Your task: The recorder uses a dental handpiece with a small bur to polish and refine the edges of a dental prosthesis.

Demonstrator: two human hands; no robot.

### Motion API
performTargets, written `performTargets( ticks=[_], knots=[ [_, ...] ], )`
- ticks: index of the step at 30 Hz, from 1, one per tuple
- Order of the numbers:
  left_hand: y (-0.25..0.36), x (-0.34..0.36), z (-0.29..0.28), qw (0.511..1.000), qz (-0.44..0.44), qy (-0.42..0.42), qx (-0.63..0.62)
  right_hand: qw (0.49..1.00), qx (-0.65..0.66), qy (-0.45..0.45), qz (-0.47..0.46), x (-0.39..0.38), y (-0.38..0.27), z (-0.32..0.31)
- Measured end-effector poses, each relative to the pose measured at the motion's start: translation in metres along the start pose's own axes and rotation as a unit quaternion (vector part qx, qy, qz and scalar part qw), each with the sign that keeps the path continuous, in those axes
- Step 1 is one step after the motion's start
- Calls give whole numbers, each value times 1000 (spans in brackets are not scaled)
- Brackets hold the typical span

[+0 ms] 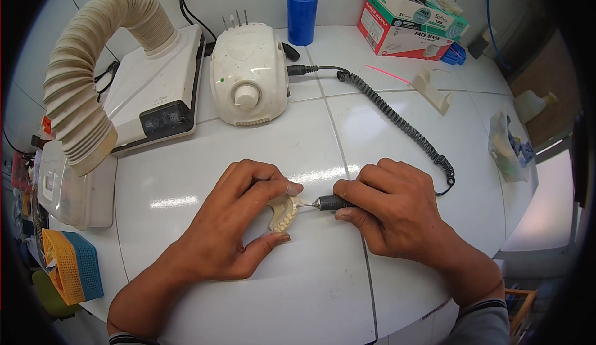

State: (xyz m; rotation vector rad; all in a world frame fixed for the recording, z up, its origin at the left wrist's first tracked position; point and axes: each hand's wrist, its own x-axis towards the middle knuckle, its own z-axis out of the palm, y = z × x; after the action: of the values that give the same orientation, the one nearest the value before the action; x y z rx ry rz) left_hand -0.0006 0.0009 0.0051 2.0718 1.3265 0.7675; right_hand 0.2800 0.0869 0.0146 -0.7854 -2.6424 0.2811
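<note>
My left hand (239, 221) grips a pale dental model (283, 216) with a curved row of teeth, fingers over its top and thumb below it. My right hand (388, 215) is closed around a black handpiece (327, 203), whose thin metal tip points left and meets the model's right side. The handpiece's black coiled cord (403, 121) runs to a white control unit (247, 72) with a round knob and several burs standing on top, at the back of the white tiled worktop (236, 295).
At back left are a suction machine (149, 78) with ribbed hose (74, 84), plastic container (81, 202) and yellow and blue baskets (71, 264). Behind are a blue cylinder (302, 19) and stacked boxes (410, 22). Right: a beige stand (434, 94) and plastic bag (506, 149).
</note>
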Motion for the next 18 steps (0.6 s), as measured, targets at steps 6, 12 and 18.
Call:
performTargets(
  ticks=[6, 12, 18],
  knots=[
    [1, 0, 0, 1000, 2, 3, -3, 1000, 6, 8, -2, -1, 1, 2],
    [1, 0, 0, 1000, 2, 6, -8, 1000, 17, 11, 8, -2, 2, 2],
    [0, 0, 0, 1000, 5, 8, -4, 1000, 5, 8, 2, -1, -1, 1]
  ],
)
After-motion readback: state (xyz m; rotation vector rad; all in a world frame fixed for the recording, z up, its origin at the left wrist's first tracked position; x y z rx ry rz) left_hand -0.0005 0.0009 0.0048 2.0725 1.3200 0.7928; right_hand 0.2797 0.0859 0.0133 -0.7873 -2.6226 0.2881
